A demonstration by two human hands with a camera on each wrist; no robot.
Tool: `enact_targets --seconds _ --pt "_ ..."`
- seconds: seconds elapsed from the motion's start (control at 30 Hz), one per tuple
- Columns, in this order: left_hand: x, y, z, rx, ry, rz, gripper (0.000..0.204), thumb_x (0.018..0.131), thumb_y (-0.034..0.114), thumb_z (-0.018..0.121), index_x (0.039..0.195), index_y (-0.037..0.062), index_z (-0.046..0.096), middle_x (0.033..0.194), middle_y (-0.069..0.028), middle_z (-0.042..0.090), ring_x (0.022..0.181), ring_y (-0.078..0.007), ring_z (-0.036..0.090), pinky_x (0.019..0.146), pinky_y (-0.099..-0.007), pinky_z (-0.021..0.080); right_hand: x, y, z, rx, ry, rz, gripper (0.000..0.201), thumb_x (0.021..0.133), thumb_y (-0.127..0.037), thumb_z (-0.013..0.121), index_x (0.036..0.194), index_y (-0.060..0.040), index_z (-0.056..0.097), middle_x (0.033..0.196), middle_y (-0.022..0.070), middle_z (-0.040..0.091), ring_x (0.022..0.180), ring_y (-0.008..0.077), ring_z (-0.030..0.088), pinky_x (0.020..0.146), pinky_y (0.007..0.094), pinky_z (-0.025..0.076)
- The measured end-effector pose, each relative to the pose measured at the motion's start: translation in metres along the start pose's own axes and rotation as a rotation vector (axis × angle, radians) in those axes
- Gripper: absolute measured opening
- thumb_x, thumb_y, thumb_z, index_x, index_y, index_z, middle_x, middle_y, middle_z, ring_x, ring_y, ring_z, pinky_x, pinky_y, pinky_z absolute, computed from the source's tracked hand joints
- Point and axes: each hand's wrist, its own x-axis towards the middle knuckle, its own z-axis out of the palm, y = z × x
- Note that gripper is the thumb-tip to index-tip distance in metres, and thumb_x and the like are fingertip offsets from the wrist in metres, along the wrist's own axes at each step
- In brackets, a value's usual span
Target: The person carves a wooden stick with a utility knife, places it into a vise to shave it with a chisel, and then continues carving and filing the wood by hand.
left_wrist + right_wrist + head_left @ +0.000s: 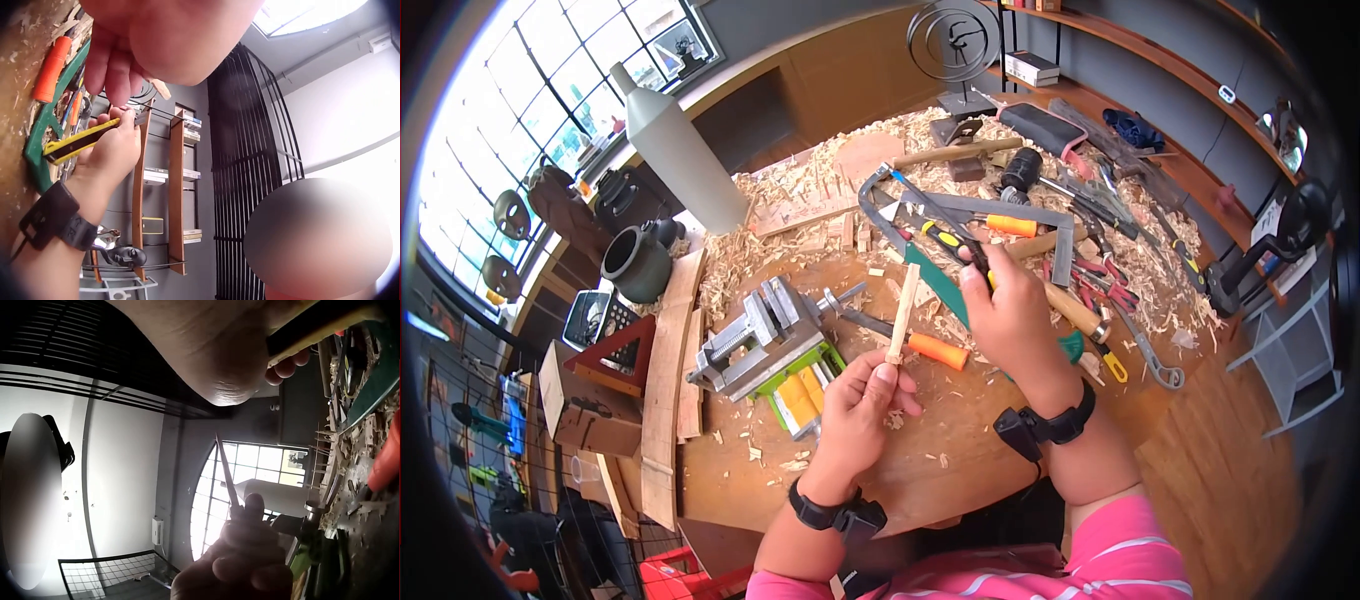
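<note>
My left hand (858, 415) pinches the lower end of a thin pale strip of wood (905, 305) between thumb and fingers, and the strip points up and away. In my right hand (1018, 325) is a yellow and black utility knife (78, 142), its handle gripped in curled fingers with the thumb along it. The knife's front end points away from me, to the right of the strip and apart from it. Just beyond the left hand, an orange-handled tool (938, 350) lies on the table. A green saw-like tool (938, 288) passes beneath the right hand.
A metal vise (765, 330) with a green and yellow base stands left of the hands. Wood shavings (820, 200) cover the table's far part. A hacksaw (875, 205), a steel square (1063, 250) and several other tools lie right. A tall grey bottle (680, 150) stands back left.
</note>
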Motion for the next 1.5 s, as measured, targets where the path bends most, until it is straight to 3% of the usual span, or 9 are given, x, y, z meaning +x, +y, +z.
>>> enact_targets --seconds 0.23,0.4,0.53,0.67,0.73,0.77,0.9,1.07,1.5 --pt "0.001 -0.002 -0.002 -0.093 -0.017 0.018 0.039 0.113 0.019 0.053 0.146 -0.0005 0.053 0.097 -0.0079 0.069 0.078 -0.0193 0.07 0.073 -0.0315 0.06 -0.004 0.002 0.011 0.209 -0.077 -0.161 0.02 0.101 -0.009 0.062 0.117 0.003 0.066 0.102 0.025 0.072 0.097 0.0445 0.07 0.083 0.0489 0.055" --pt "0.001 -0.002 -0.004 -0.109 -0.019 0.022 0.042 0.113 0.019 0.053 0.151 0.0023 0.049 0.099 -0.0101 0.069 0.079 -0.0199 0.07 0.074 -0.0323 0.06 -0.009 0.002 0.016 0.171 -0.159 -0.071 0.028 0.105 -0.022 0.068 0.121 0.0006 0.069 0.101 0.0191 0.076 0.089 0.0295 0.076 0.077 0.0386 0.057" --pt "0.0 -0.001 -0.002 -0.076 -0.015 0.036 0.042 0.113 0.018 0.053 0.15 0.0012 0.049 0.098 -0.0098 0.069 0.078 -0.0192 0.07 0.073 -0.031 0.06 -0.007 -0.006 0.012 0.249 -0.126 -0.017 0.029 0.104 -0.026 0.068 0.116 0.0008 0.068 0.09 0.0218 0.074 0.085 0.041 0.074 0.073 0.0465 0.056" --pt "0.0 -0.002 0.003 0.01 -0.037 0.054 0.04 0.112 0.018 0.055 0.147 -0.0012 0.053 0.098 -0.0096 0.07 0.077 -0.0174 0.07 0.072 -0.0285 0.058 -0.004 -0.003 0.007 0.413 -0.138 0.214 0.039 0.103 -0.037 0.071 0.108 0.0015 0.071 0.084 0.0157 0.073 0.077 0.0266 0.072 0.07 0.0379 0.055" --pt "-0.001 -0.004 0.005 0.037 -0.041 0.058 0.039 0.112 0.017 0.056 0.146 -0.002 0.054 0.097 -0.0096 0.07 0.076 -0.0168 0.069 0.071 -0.0279 0.058 -0.005 0.0 0.013 0.44 -0.051 0.005 0.041 0.101 -0.039 0.074 0.107 0.0011 0.071 0.083 0.0132 0.072 0.075 0.0244 0.07 0.071 0.0364 0.054" --pt "-0.001 -0.004 0.007 0.052 -0.043 0.062 0.039 0.112 0.017 0.057 0.145 -0.0024 0.055 0.097 -0.0098 0.071 0.076 -0.0167 0.069 0.071 -0.0278 0.058 -0.005 -0.009 0.002 0.449 -0.182 0.091 0.033 0.102 -0.031 0.076 0.111 -0.0001 0.07 0.09 0.0009 0.069 0.085 0.0086 0.062 0.077 0.0279 0.053" --pt "-0.002 -0.007 0.009 0.069 -0.038 0.088 0.036 0.111 0.014 0.057 0.142 -0.0034 0.058 0.096 -0.0105 0.072 0.076 -0.0164 0.069 0.07 -0.0275 0.057 -0.005 -0.003 0.005 0.459 -0.231 0.08 0.028 0.102 -0.028 0.076 0.107 -0.0011 0.069 0.087 0.0006 0.068 0.078 0.0067 0.061 0.07 0.0261 0.051" --pt "-0.003 -0.003 0.005 0.029 -0.012 0.105 0.031 0.11 0.012 0.056 0.137 -0.0043 0.061 0.089 -0.0074 0.069 0.07 -0.0132 0.066 0.065 -0.0256 0.054 -0.005 -0.002 0.004 0.656 -0.299 0.294 0.027 0.105 -0.027 0.069 0.098 -0.0009 0.07 0.074 0.0025 0.067 0.066 0.0098 0.059 0.063 0.0306 0.049" --pt "0.007 0.012 -0.023 -0.154 0.329 0.357 0.025 0.111 0.017 0.058 0.128 -0.001 0.062 0.084 -0.0036 0.064 0.062 -0.0089 0.057 0.057 -0.0229 0.048 -0.015 -0.018 0.006 0.573 -0.432 0.216 0.023 0.103 -0.022 0.066 0.095 -0.0001 0.07 0.073 0.0013 0.068 0.065 0.0054 0.058 0.061 0.0271 0.048"
